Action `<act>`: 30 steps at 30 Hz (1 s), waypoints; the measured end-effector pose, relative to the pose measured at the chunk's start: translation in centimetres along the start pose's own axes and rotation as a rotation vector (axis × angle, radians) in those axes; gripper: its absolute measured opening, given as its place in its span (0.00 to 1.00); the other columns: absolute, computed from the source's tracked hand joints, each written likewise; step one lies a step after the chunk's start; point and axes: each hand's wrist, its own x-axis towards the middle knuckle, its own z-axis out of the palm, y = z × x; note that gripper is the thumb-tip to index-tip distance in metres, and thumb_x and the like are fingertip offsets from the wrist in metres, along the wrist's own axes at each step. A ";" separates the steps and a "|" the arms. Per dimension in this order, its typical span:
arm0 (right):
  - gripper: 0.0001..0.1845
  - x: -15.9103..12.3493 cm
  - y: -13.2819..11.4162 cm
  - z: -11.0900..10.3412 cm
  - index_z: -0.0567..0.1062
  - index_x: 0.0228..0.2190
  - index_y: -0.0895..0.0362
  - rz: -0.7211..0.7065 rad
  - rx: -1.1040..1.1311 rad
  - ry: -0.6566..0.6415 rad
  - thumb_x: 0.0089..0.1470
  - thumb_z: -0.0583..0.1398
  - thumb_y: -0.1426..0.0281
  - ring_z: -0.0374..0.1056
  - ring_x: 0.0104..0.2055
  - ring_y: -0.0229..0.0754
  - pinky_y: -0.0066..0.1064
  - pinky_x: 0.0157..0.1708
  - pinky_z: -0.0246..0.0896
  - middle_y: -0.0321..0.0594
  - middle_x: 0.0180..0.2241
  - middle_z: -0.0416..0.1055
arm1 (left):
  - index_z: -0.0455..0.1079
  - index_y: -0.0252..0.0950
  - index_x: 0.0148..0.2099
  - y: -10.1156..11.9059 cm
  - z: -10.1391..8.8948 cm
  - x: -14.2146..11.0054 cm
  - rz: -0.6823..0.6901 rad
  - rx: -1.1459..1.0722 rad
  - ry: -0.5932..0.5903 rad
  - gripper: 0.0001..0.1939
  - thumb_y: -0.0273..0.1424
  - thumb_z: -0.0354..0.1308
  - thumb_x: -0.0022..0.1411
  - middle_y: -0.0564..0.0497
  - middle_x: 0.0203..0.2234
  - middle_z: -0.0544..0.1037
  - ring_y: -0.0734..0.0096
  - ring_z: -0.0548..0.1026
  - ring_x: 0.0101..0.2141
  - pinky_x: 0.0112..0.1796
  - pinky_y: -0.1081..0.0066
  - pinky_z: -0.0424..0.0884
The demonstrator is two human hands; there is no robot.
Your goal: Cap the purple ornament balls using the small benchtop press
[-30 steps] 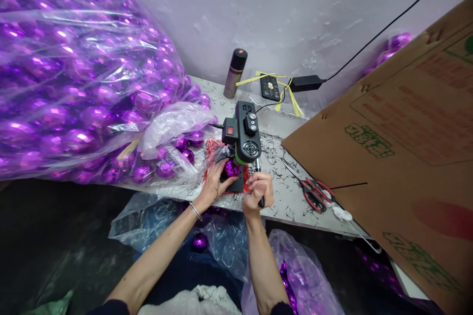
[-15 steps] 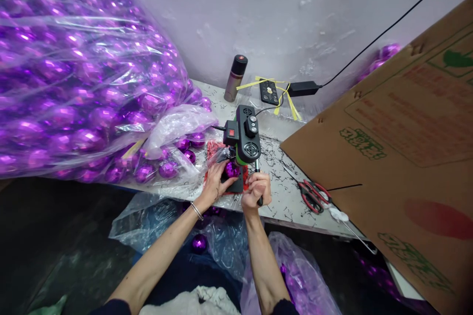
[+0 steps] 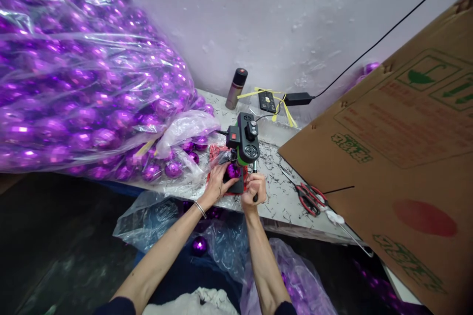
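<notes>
My left hand (image 3: 217,183) is closed around a shiny purple bauble (image 3: 233,171), thumb on its near side. The bauble sits beneath the head of a small black and green bench press machine (image 3: 248,138), over its dark base plate (image 3: 236,187). My right hand (image 3: 254,191) wraps round the machine's black-gripped lever (image 3: 255,197) at its right side. Red material (image 3: 218,153) lies under and around the base. Part of the bauble is hidden by my fingers and the machine head.
A huge clear bag of purple baubles (image 3: 88,83) fills the left. Red-handled scissors (image 3: 310,198) lie right of the machine, by a large cardboard box (image 3: 391,157). Behind stand a spray can (image 3: 236,88) and a black power adapter (image 3: 297,99). A loose bauble (image 3: 199,246) rests on plastic below.
The camera view has shifted slightly. My right hand has moved a little toward the left with the lever; my left hand keeps its hold on the bauble.
</notes>
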 end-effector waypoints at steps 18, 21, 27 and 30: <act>0.25 2.8 -3.6 -0.1 0.66 0.21 0.53 0.278 -0.023 0.043 0.72 0.53 0.62 0.63 0.26 0.36 0.32 0.29 0.60 0.33 0.25 0.66 | 0.71 0.35 0.68 1.3 -9.9 -0.9 0.143 0.383 0.073 0.22 0.31 0.52 0.76 0.36 0.58 0.81 0.49 0.78 0.60 0.62 0.48 0.73; 0.25 2.7 -3.4 -0.3 0.66 0.22 0.53 0.238 -0.031 0.023 0.72 0.53 0.64 0.64 0.26 0.36 0.32 0.28 0.60 0.33 0.24 0.65 | 0.78 0.31 0.60 0.7 -12.8 3.6 -0.113 0.603 -0.054 0.20 0.26 0.50 0.74 0.33 0.51 0.84 0.44 0.82 0.52 0.53 0.49 0.77; 0.23 2.1 -2.9 -0.6 0.67 0.23 0.53 0.224 -0.037 0.010 0.72 0.54 0.64 0.65 0.26 0.36 0.32 0.27 0.59 0.34 0.25 0.67 | 0.77 0.37 0.62 -0.7 -15.9 4.8 -0.339 0.645 -0.423 0.26 0.40 0.68 0.65 0.38 0.49 0.85 0.41 0.83 0.48 0.48 0.54 0.77; 0.22 1.8 -2.8 -0.6 0.66 0.23 0.53 0.240 -0.046 0.012 0.72 0.53 0.64 0.64 0.25 0.36 0.33 0.27 0.59 0.33 0.25 0.67 | 0.73 0.37 0.66 -0.9 -15.4 3.8 -0.337 0.485 -0.359 0.33 0.37 0.70 0.60 0.38 0.52 0.84 0.41 0.82 0.50 0.52 0.52 0.76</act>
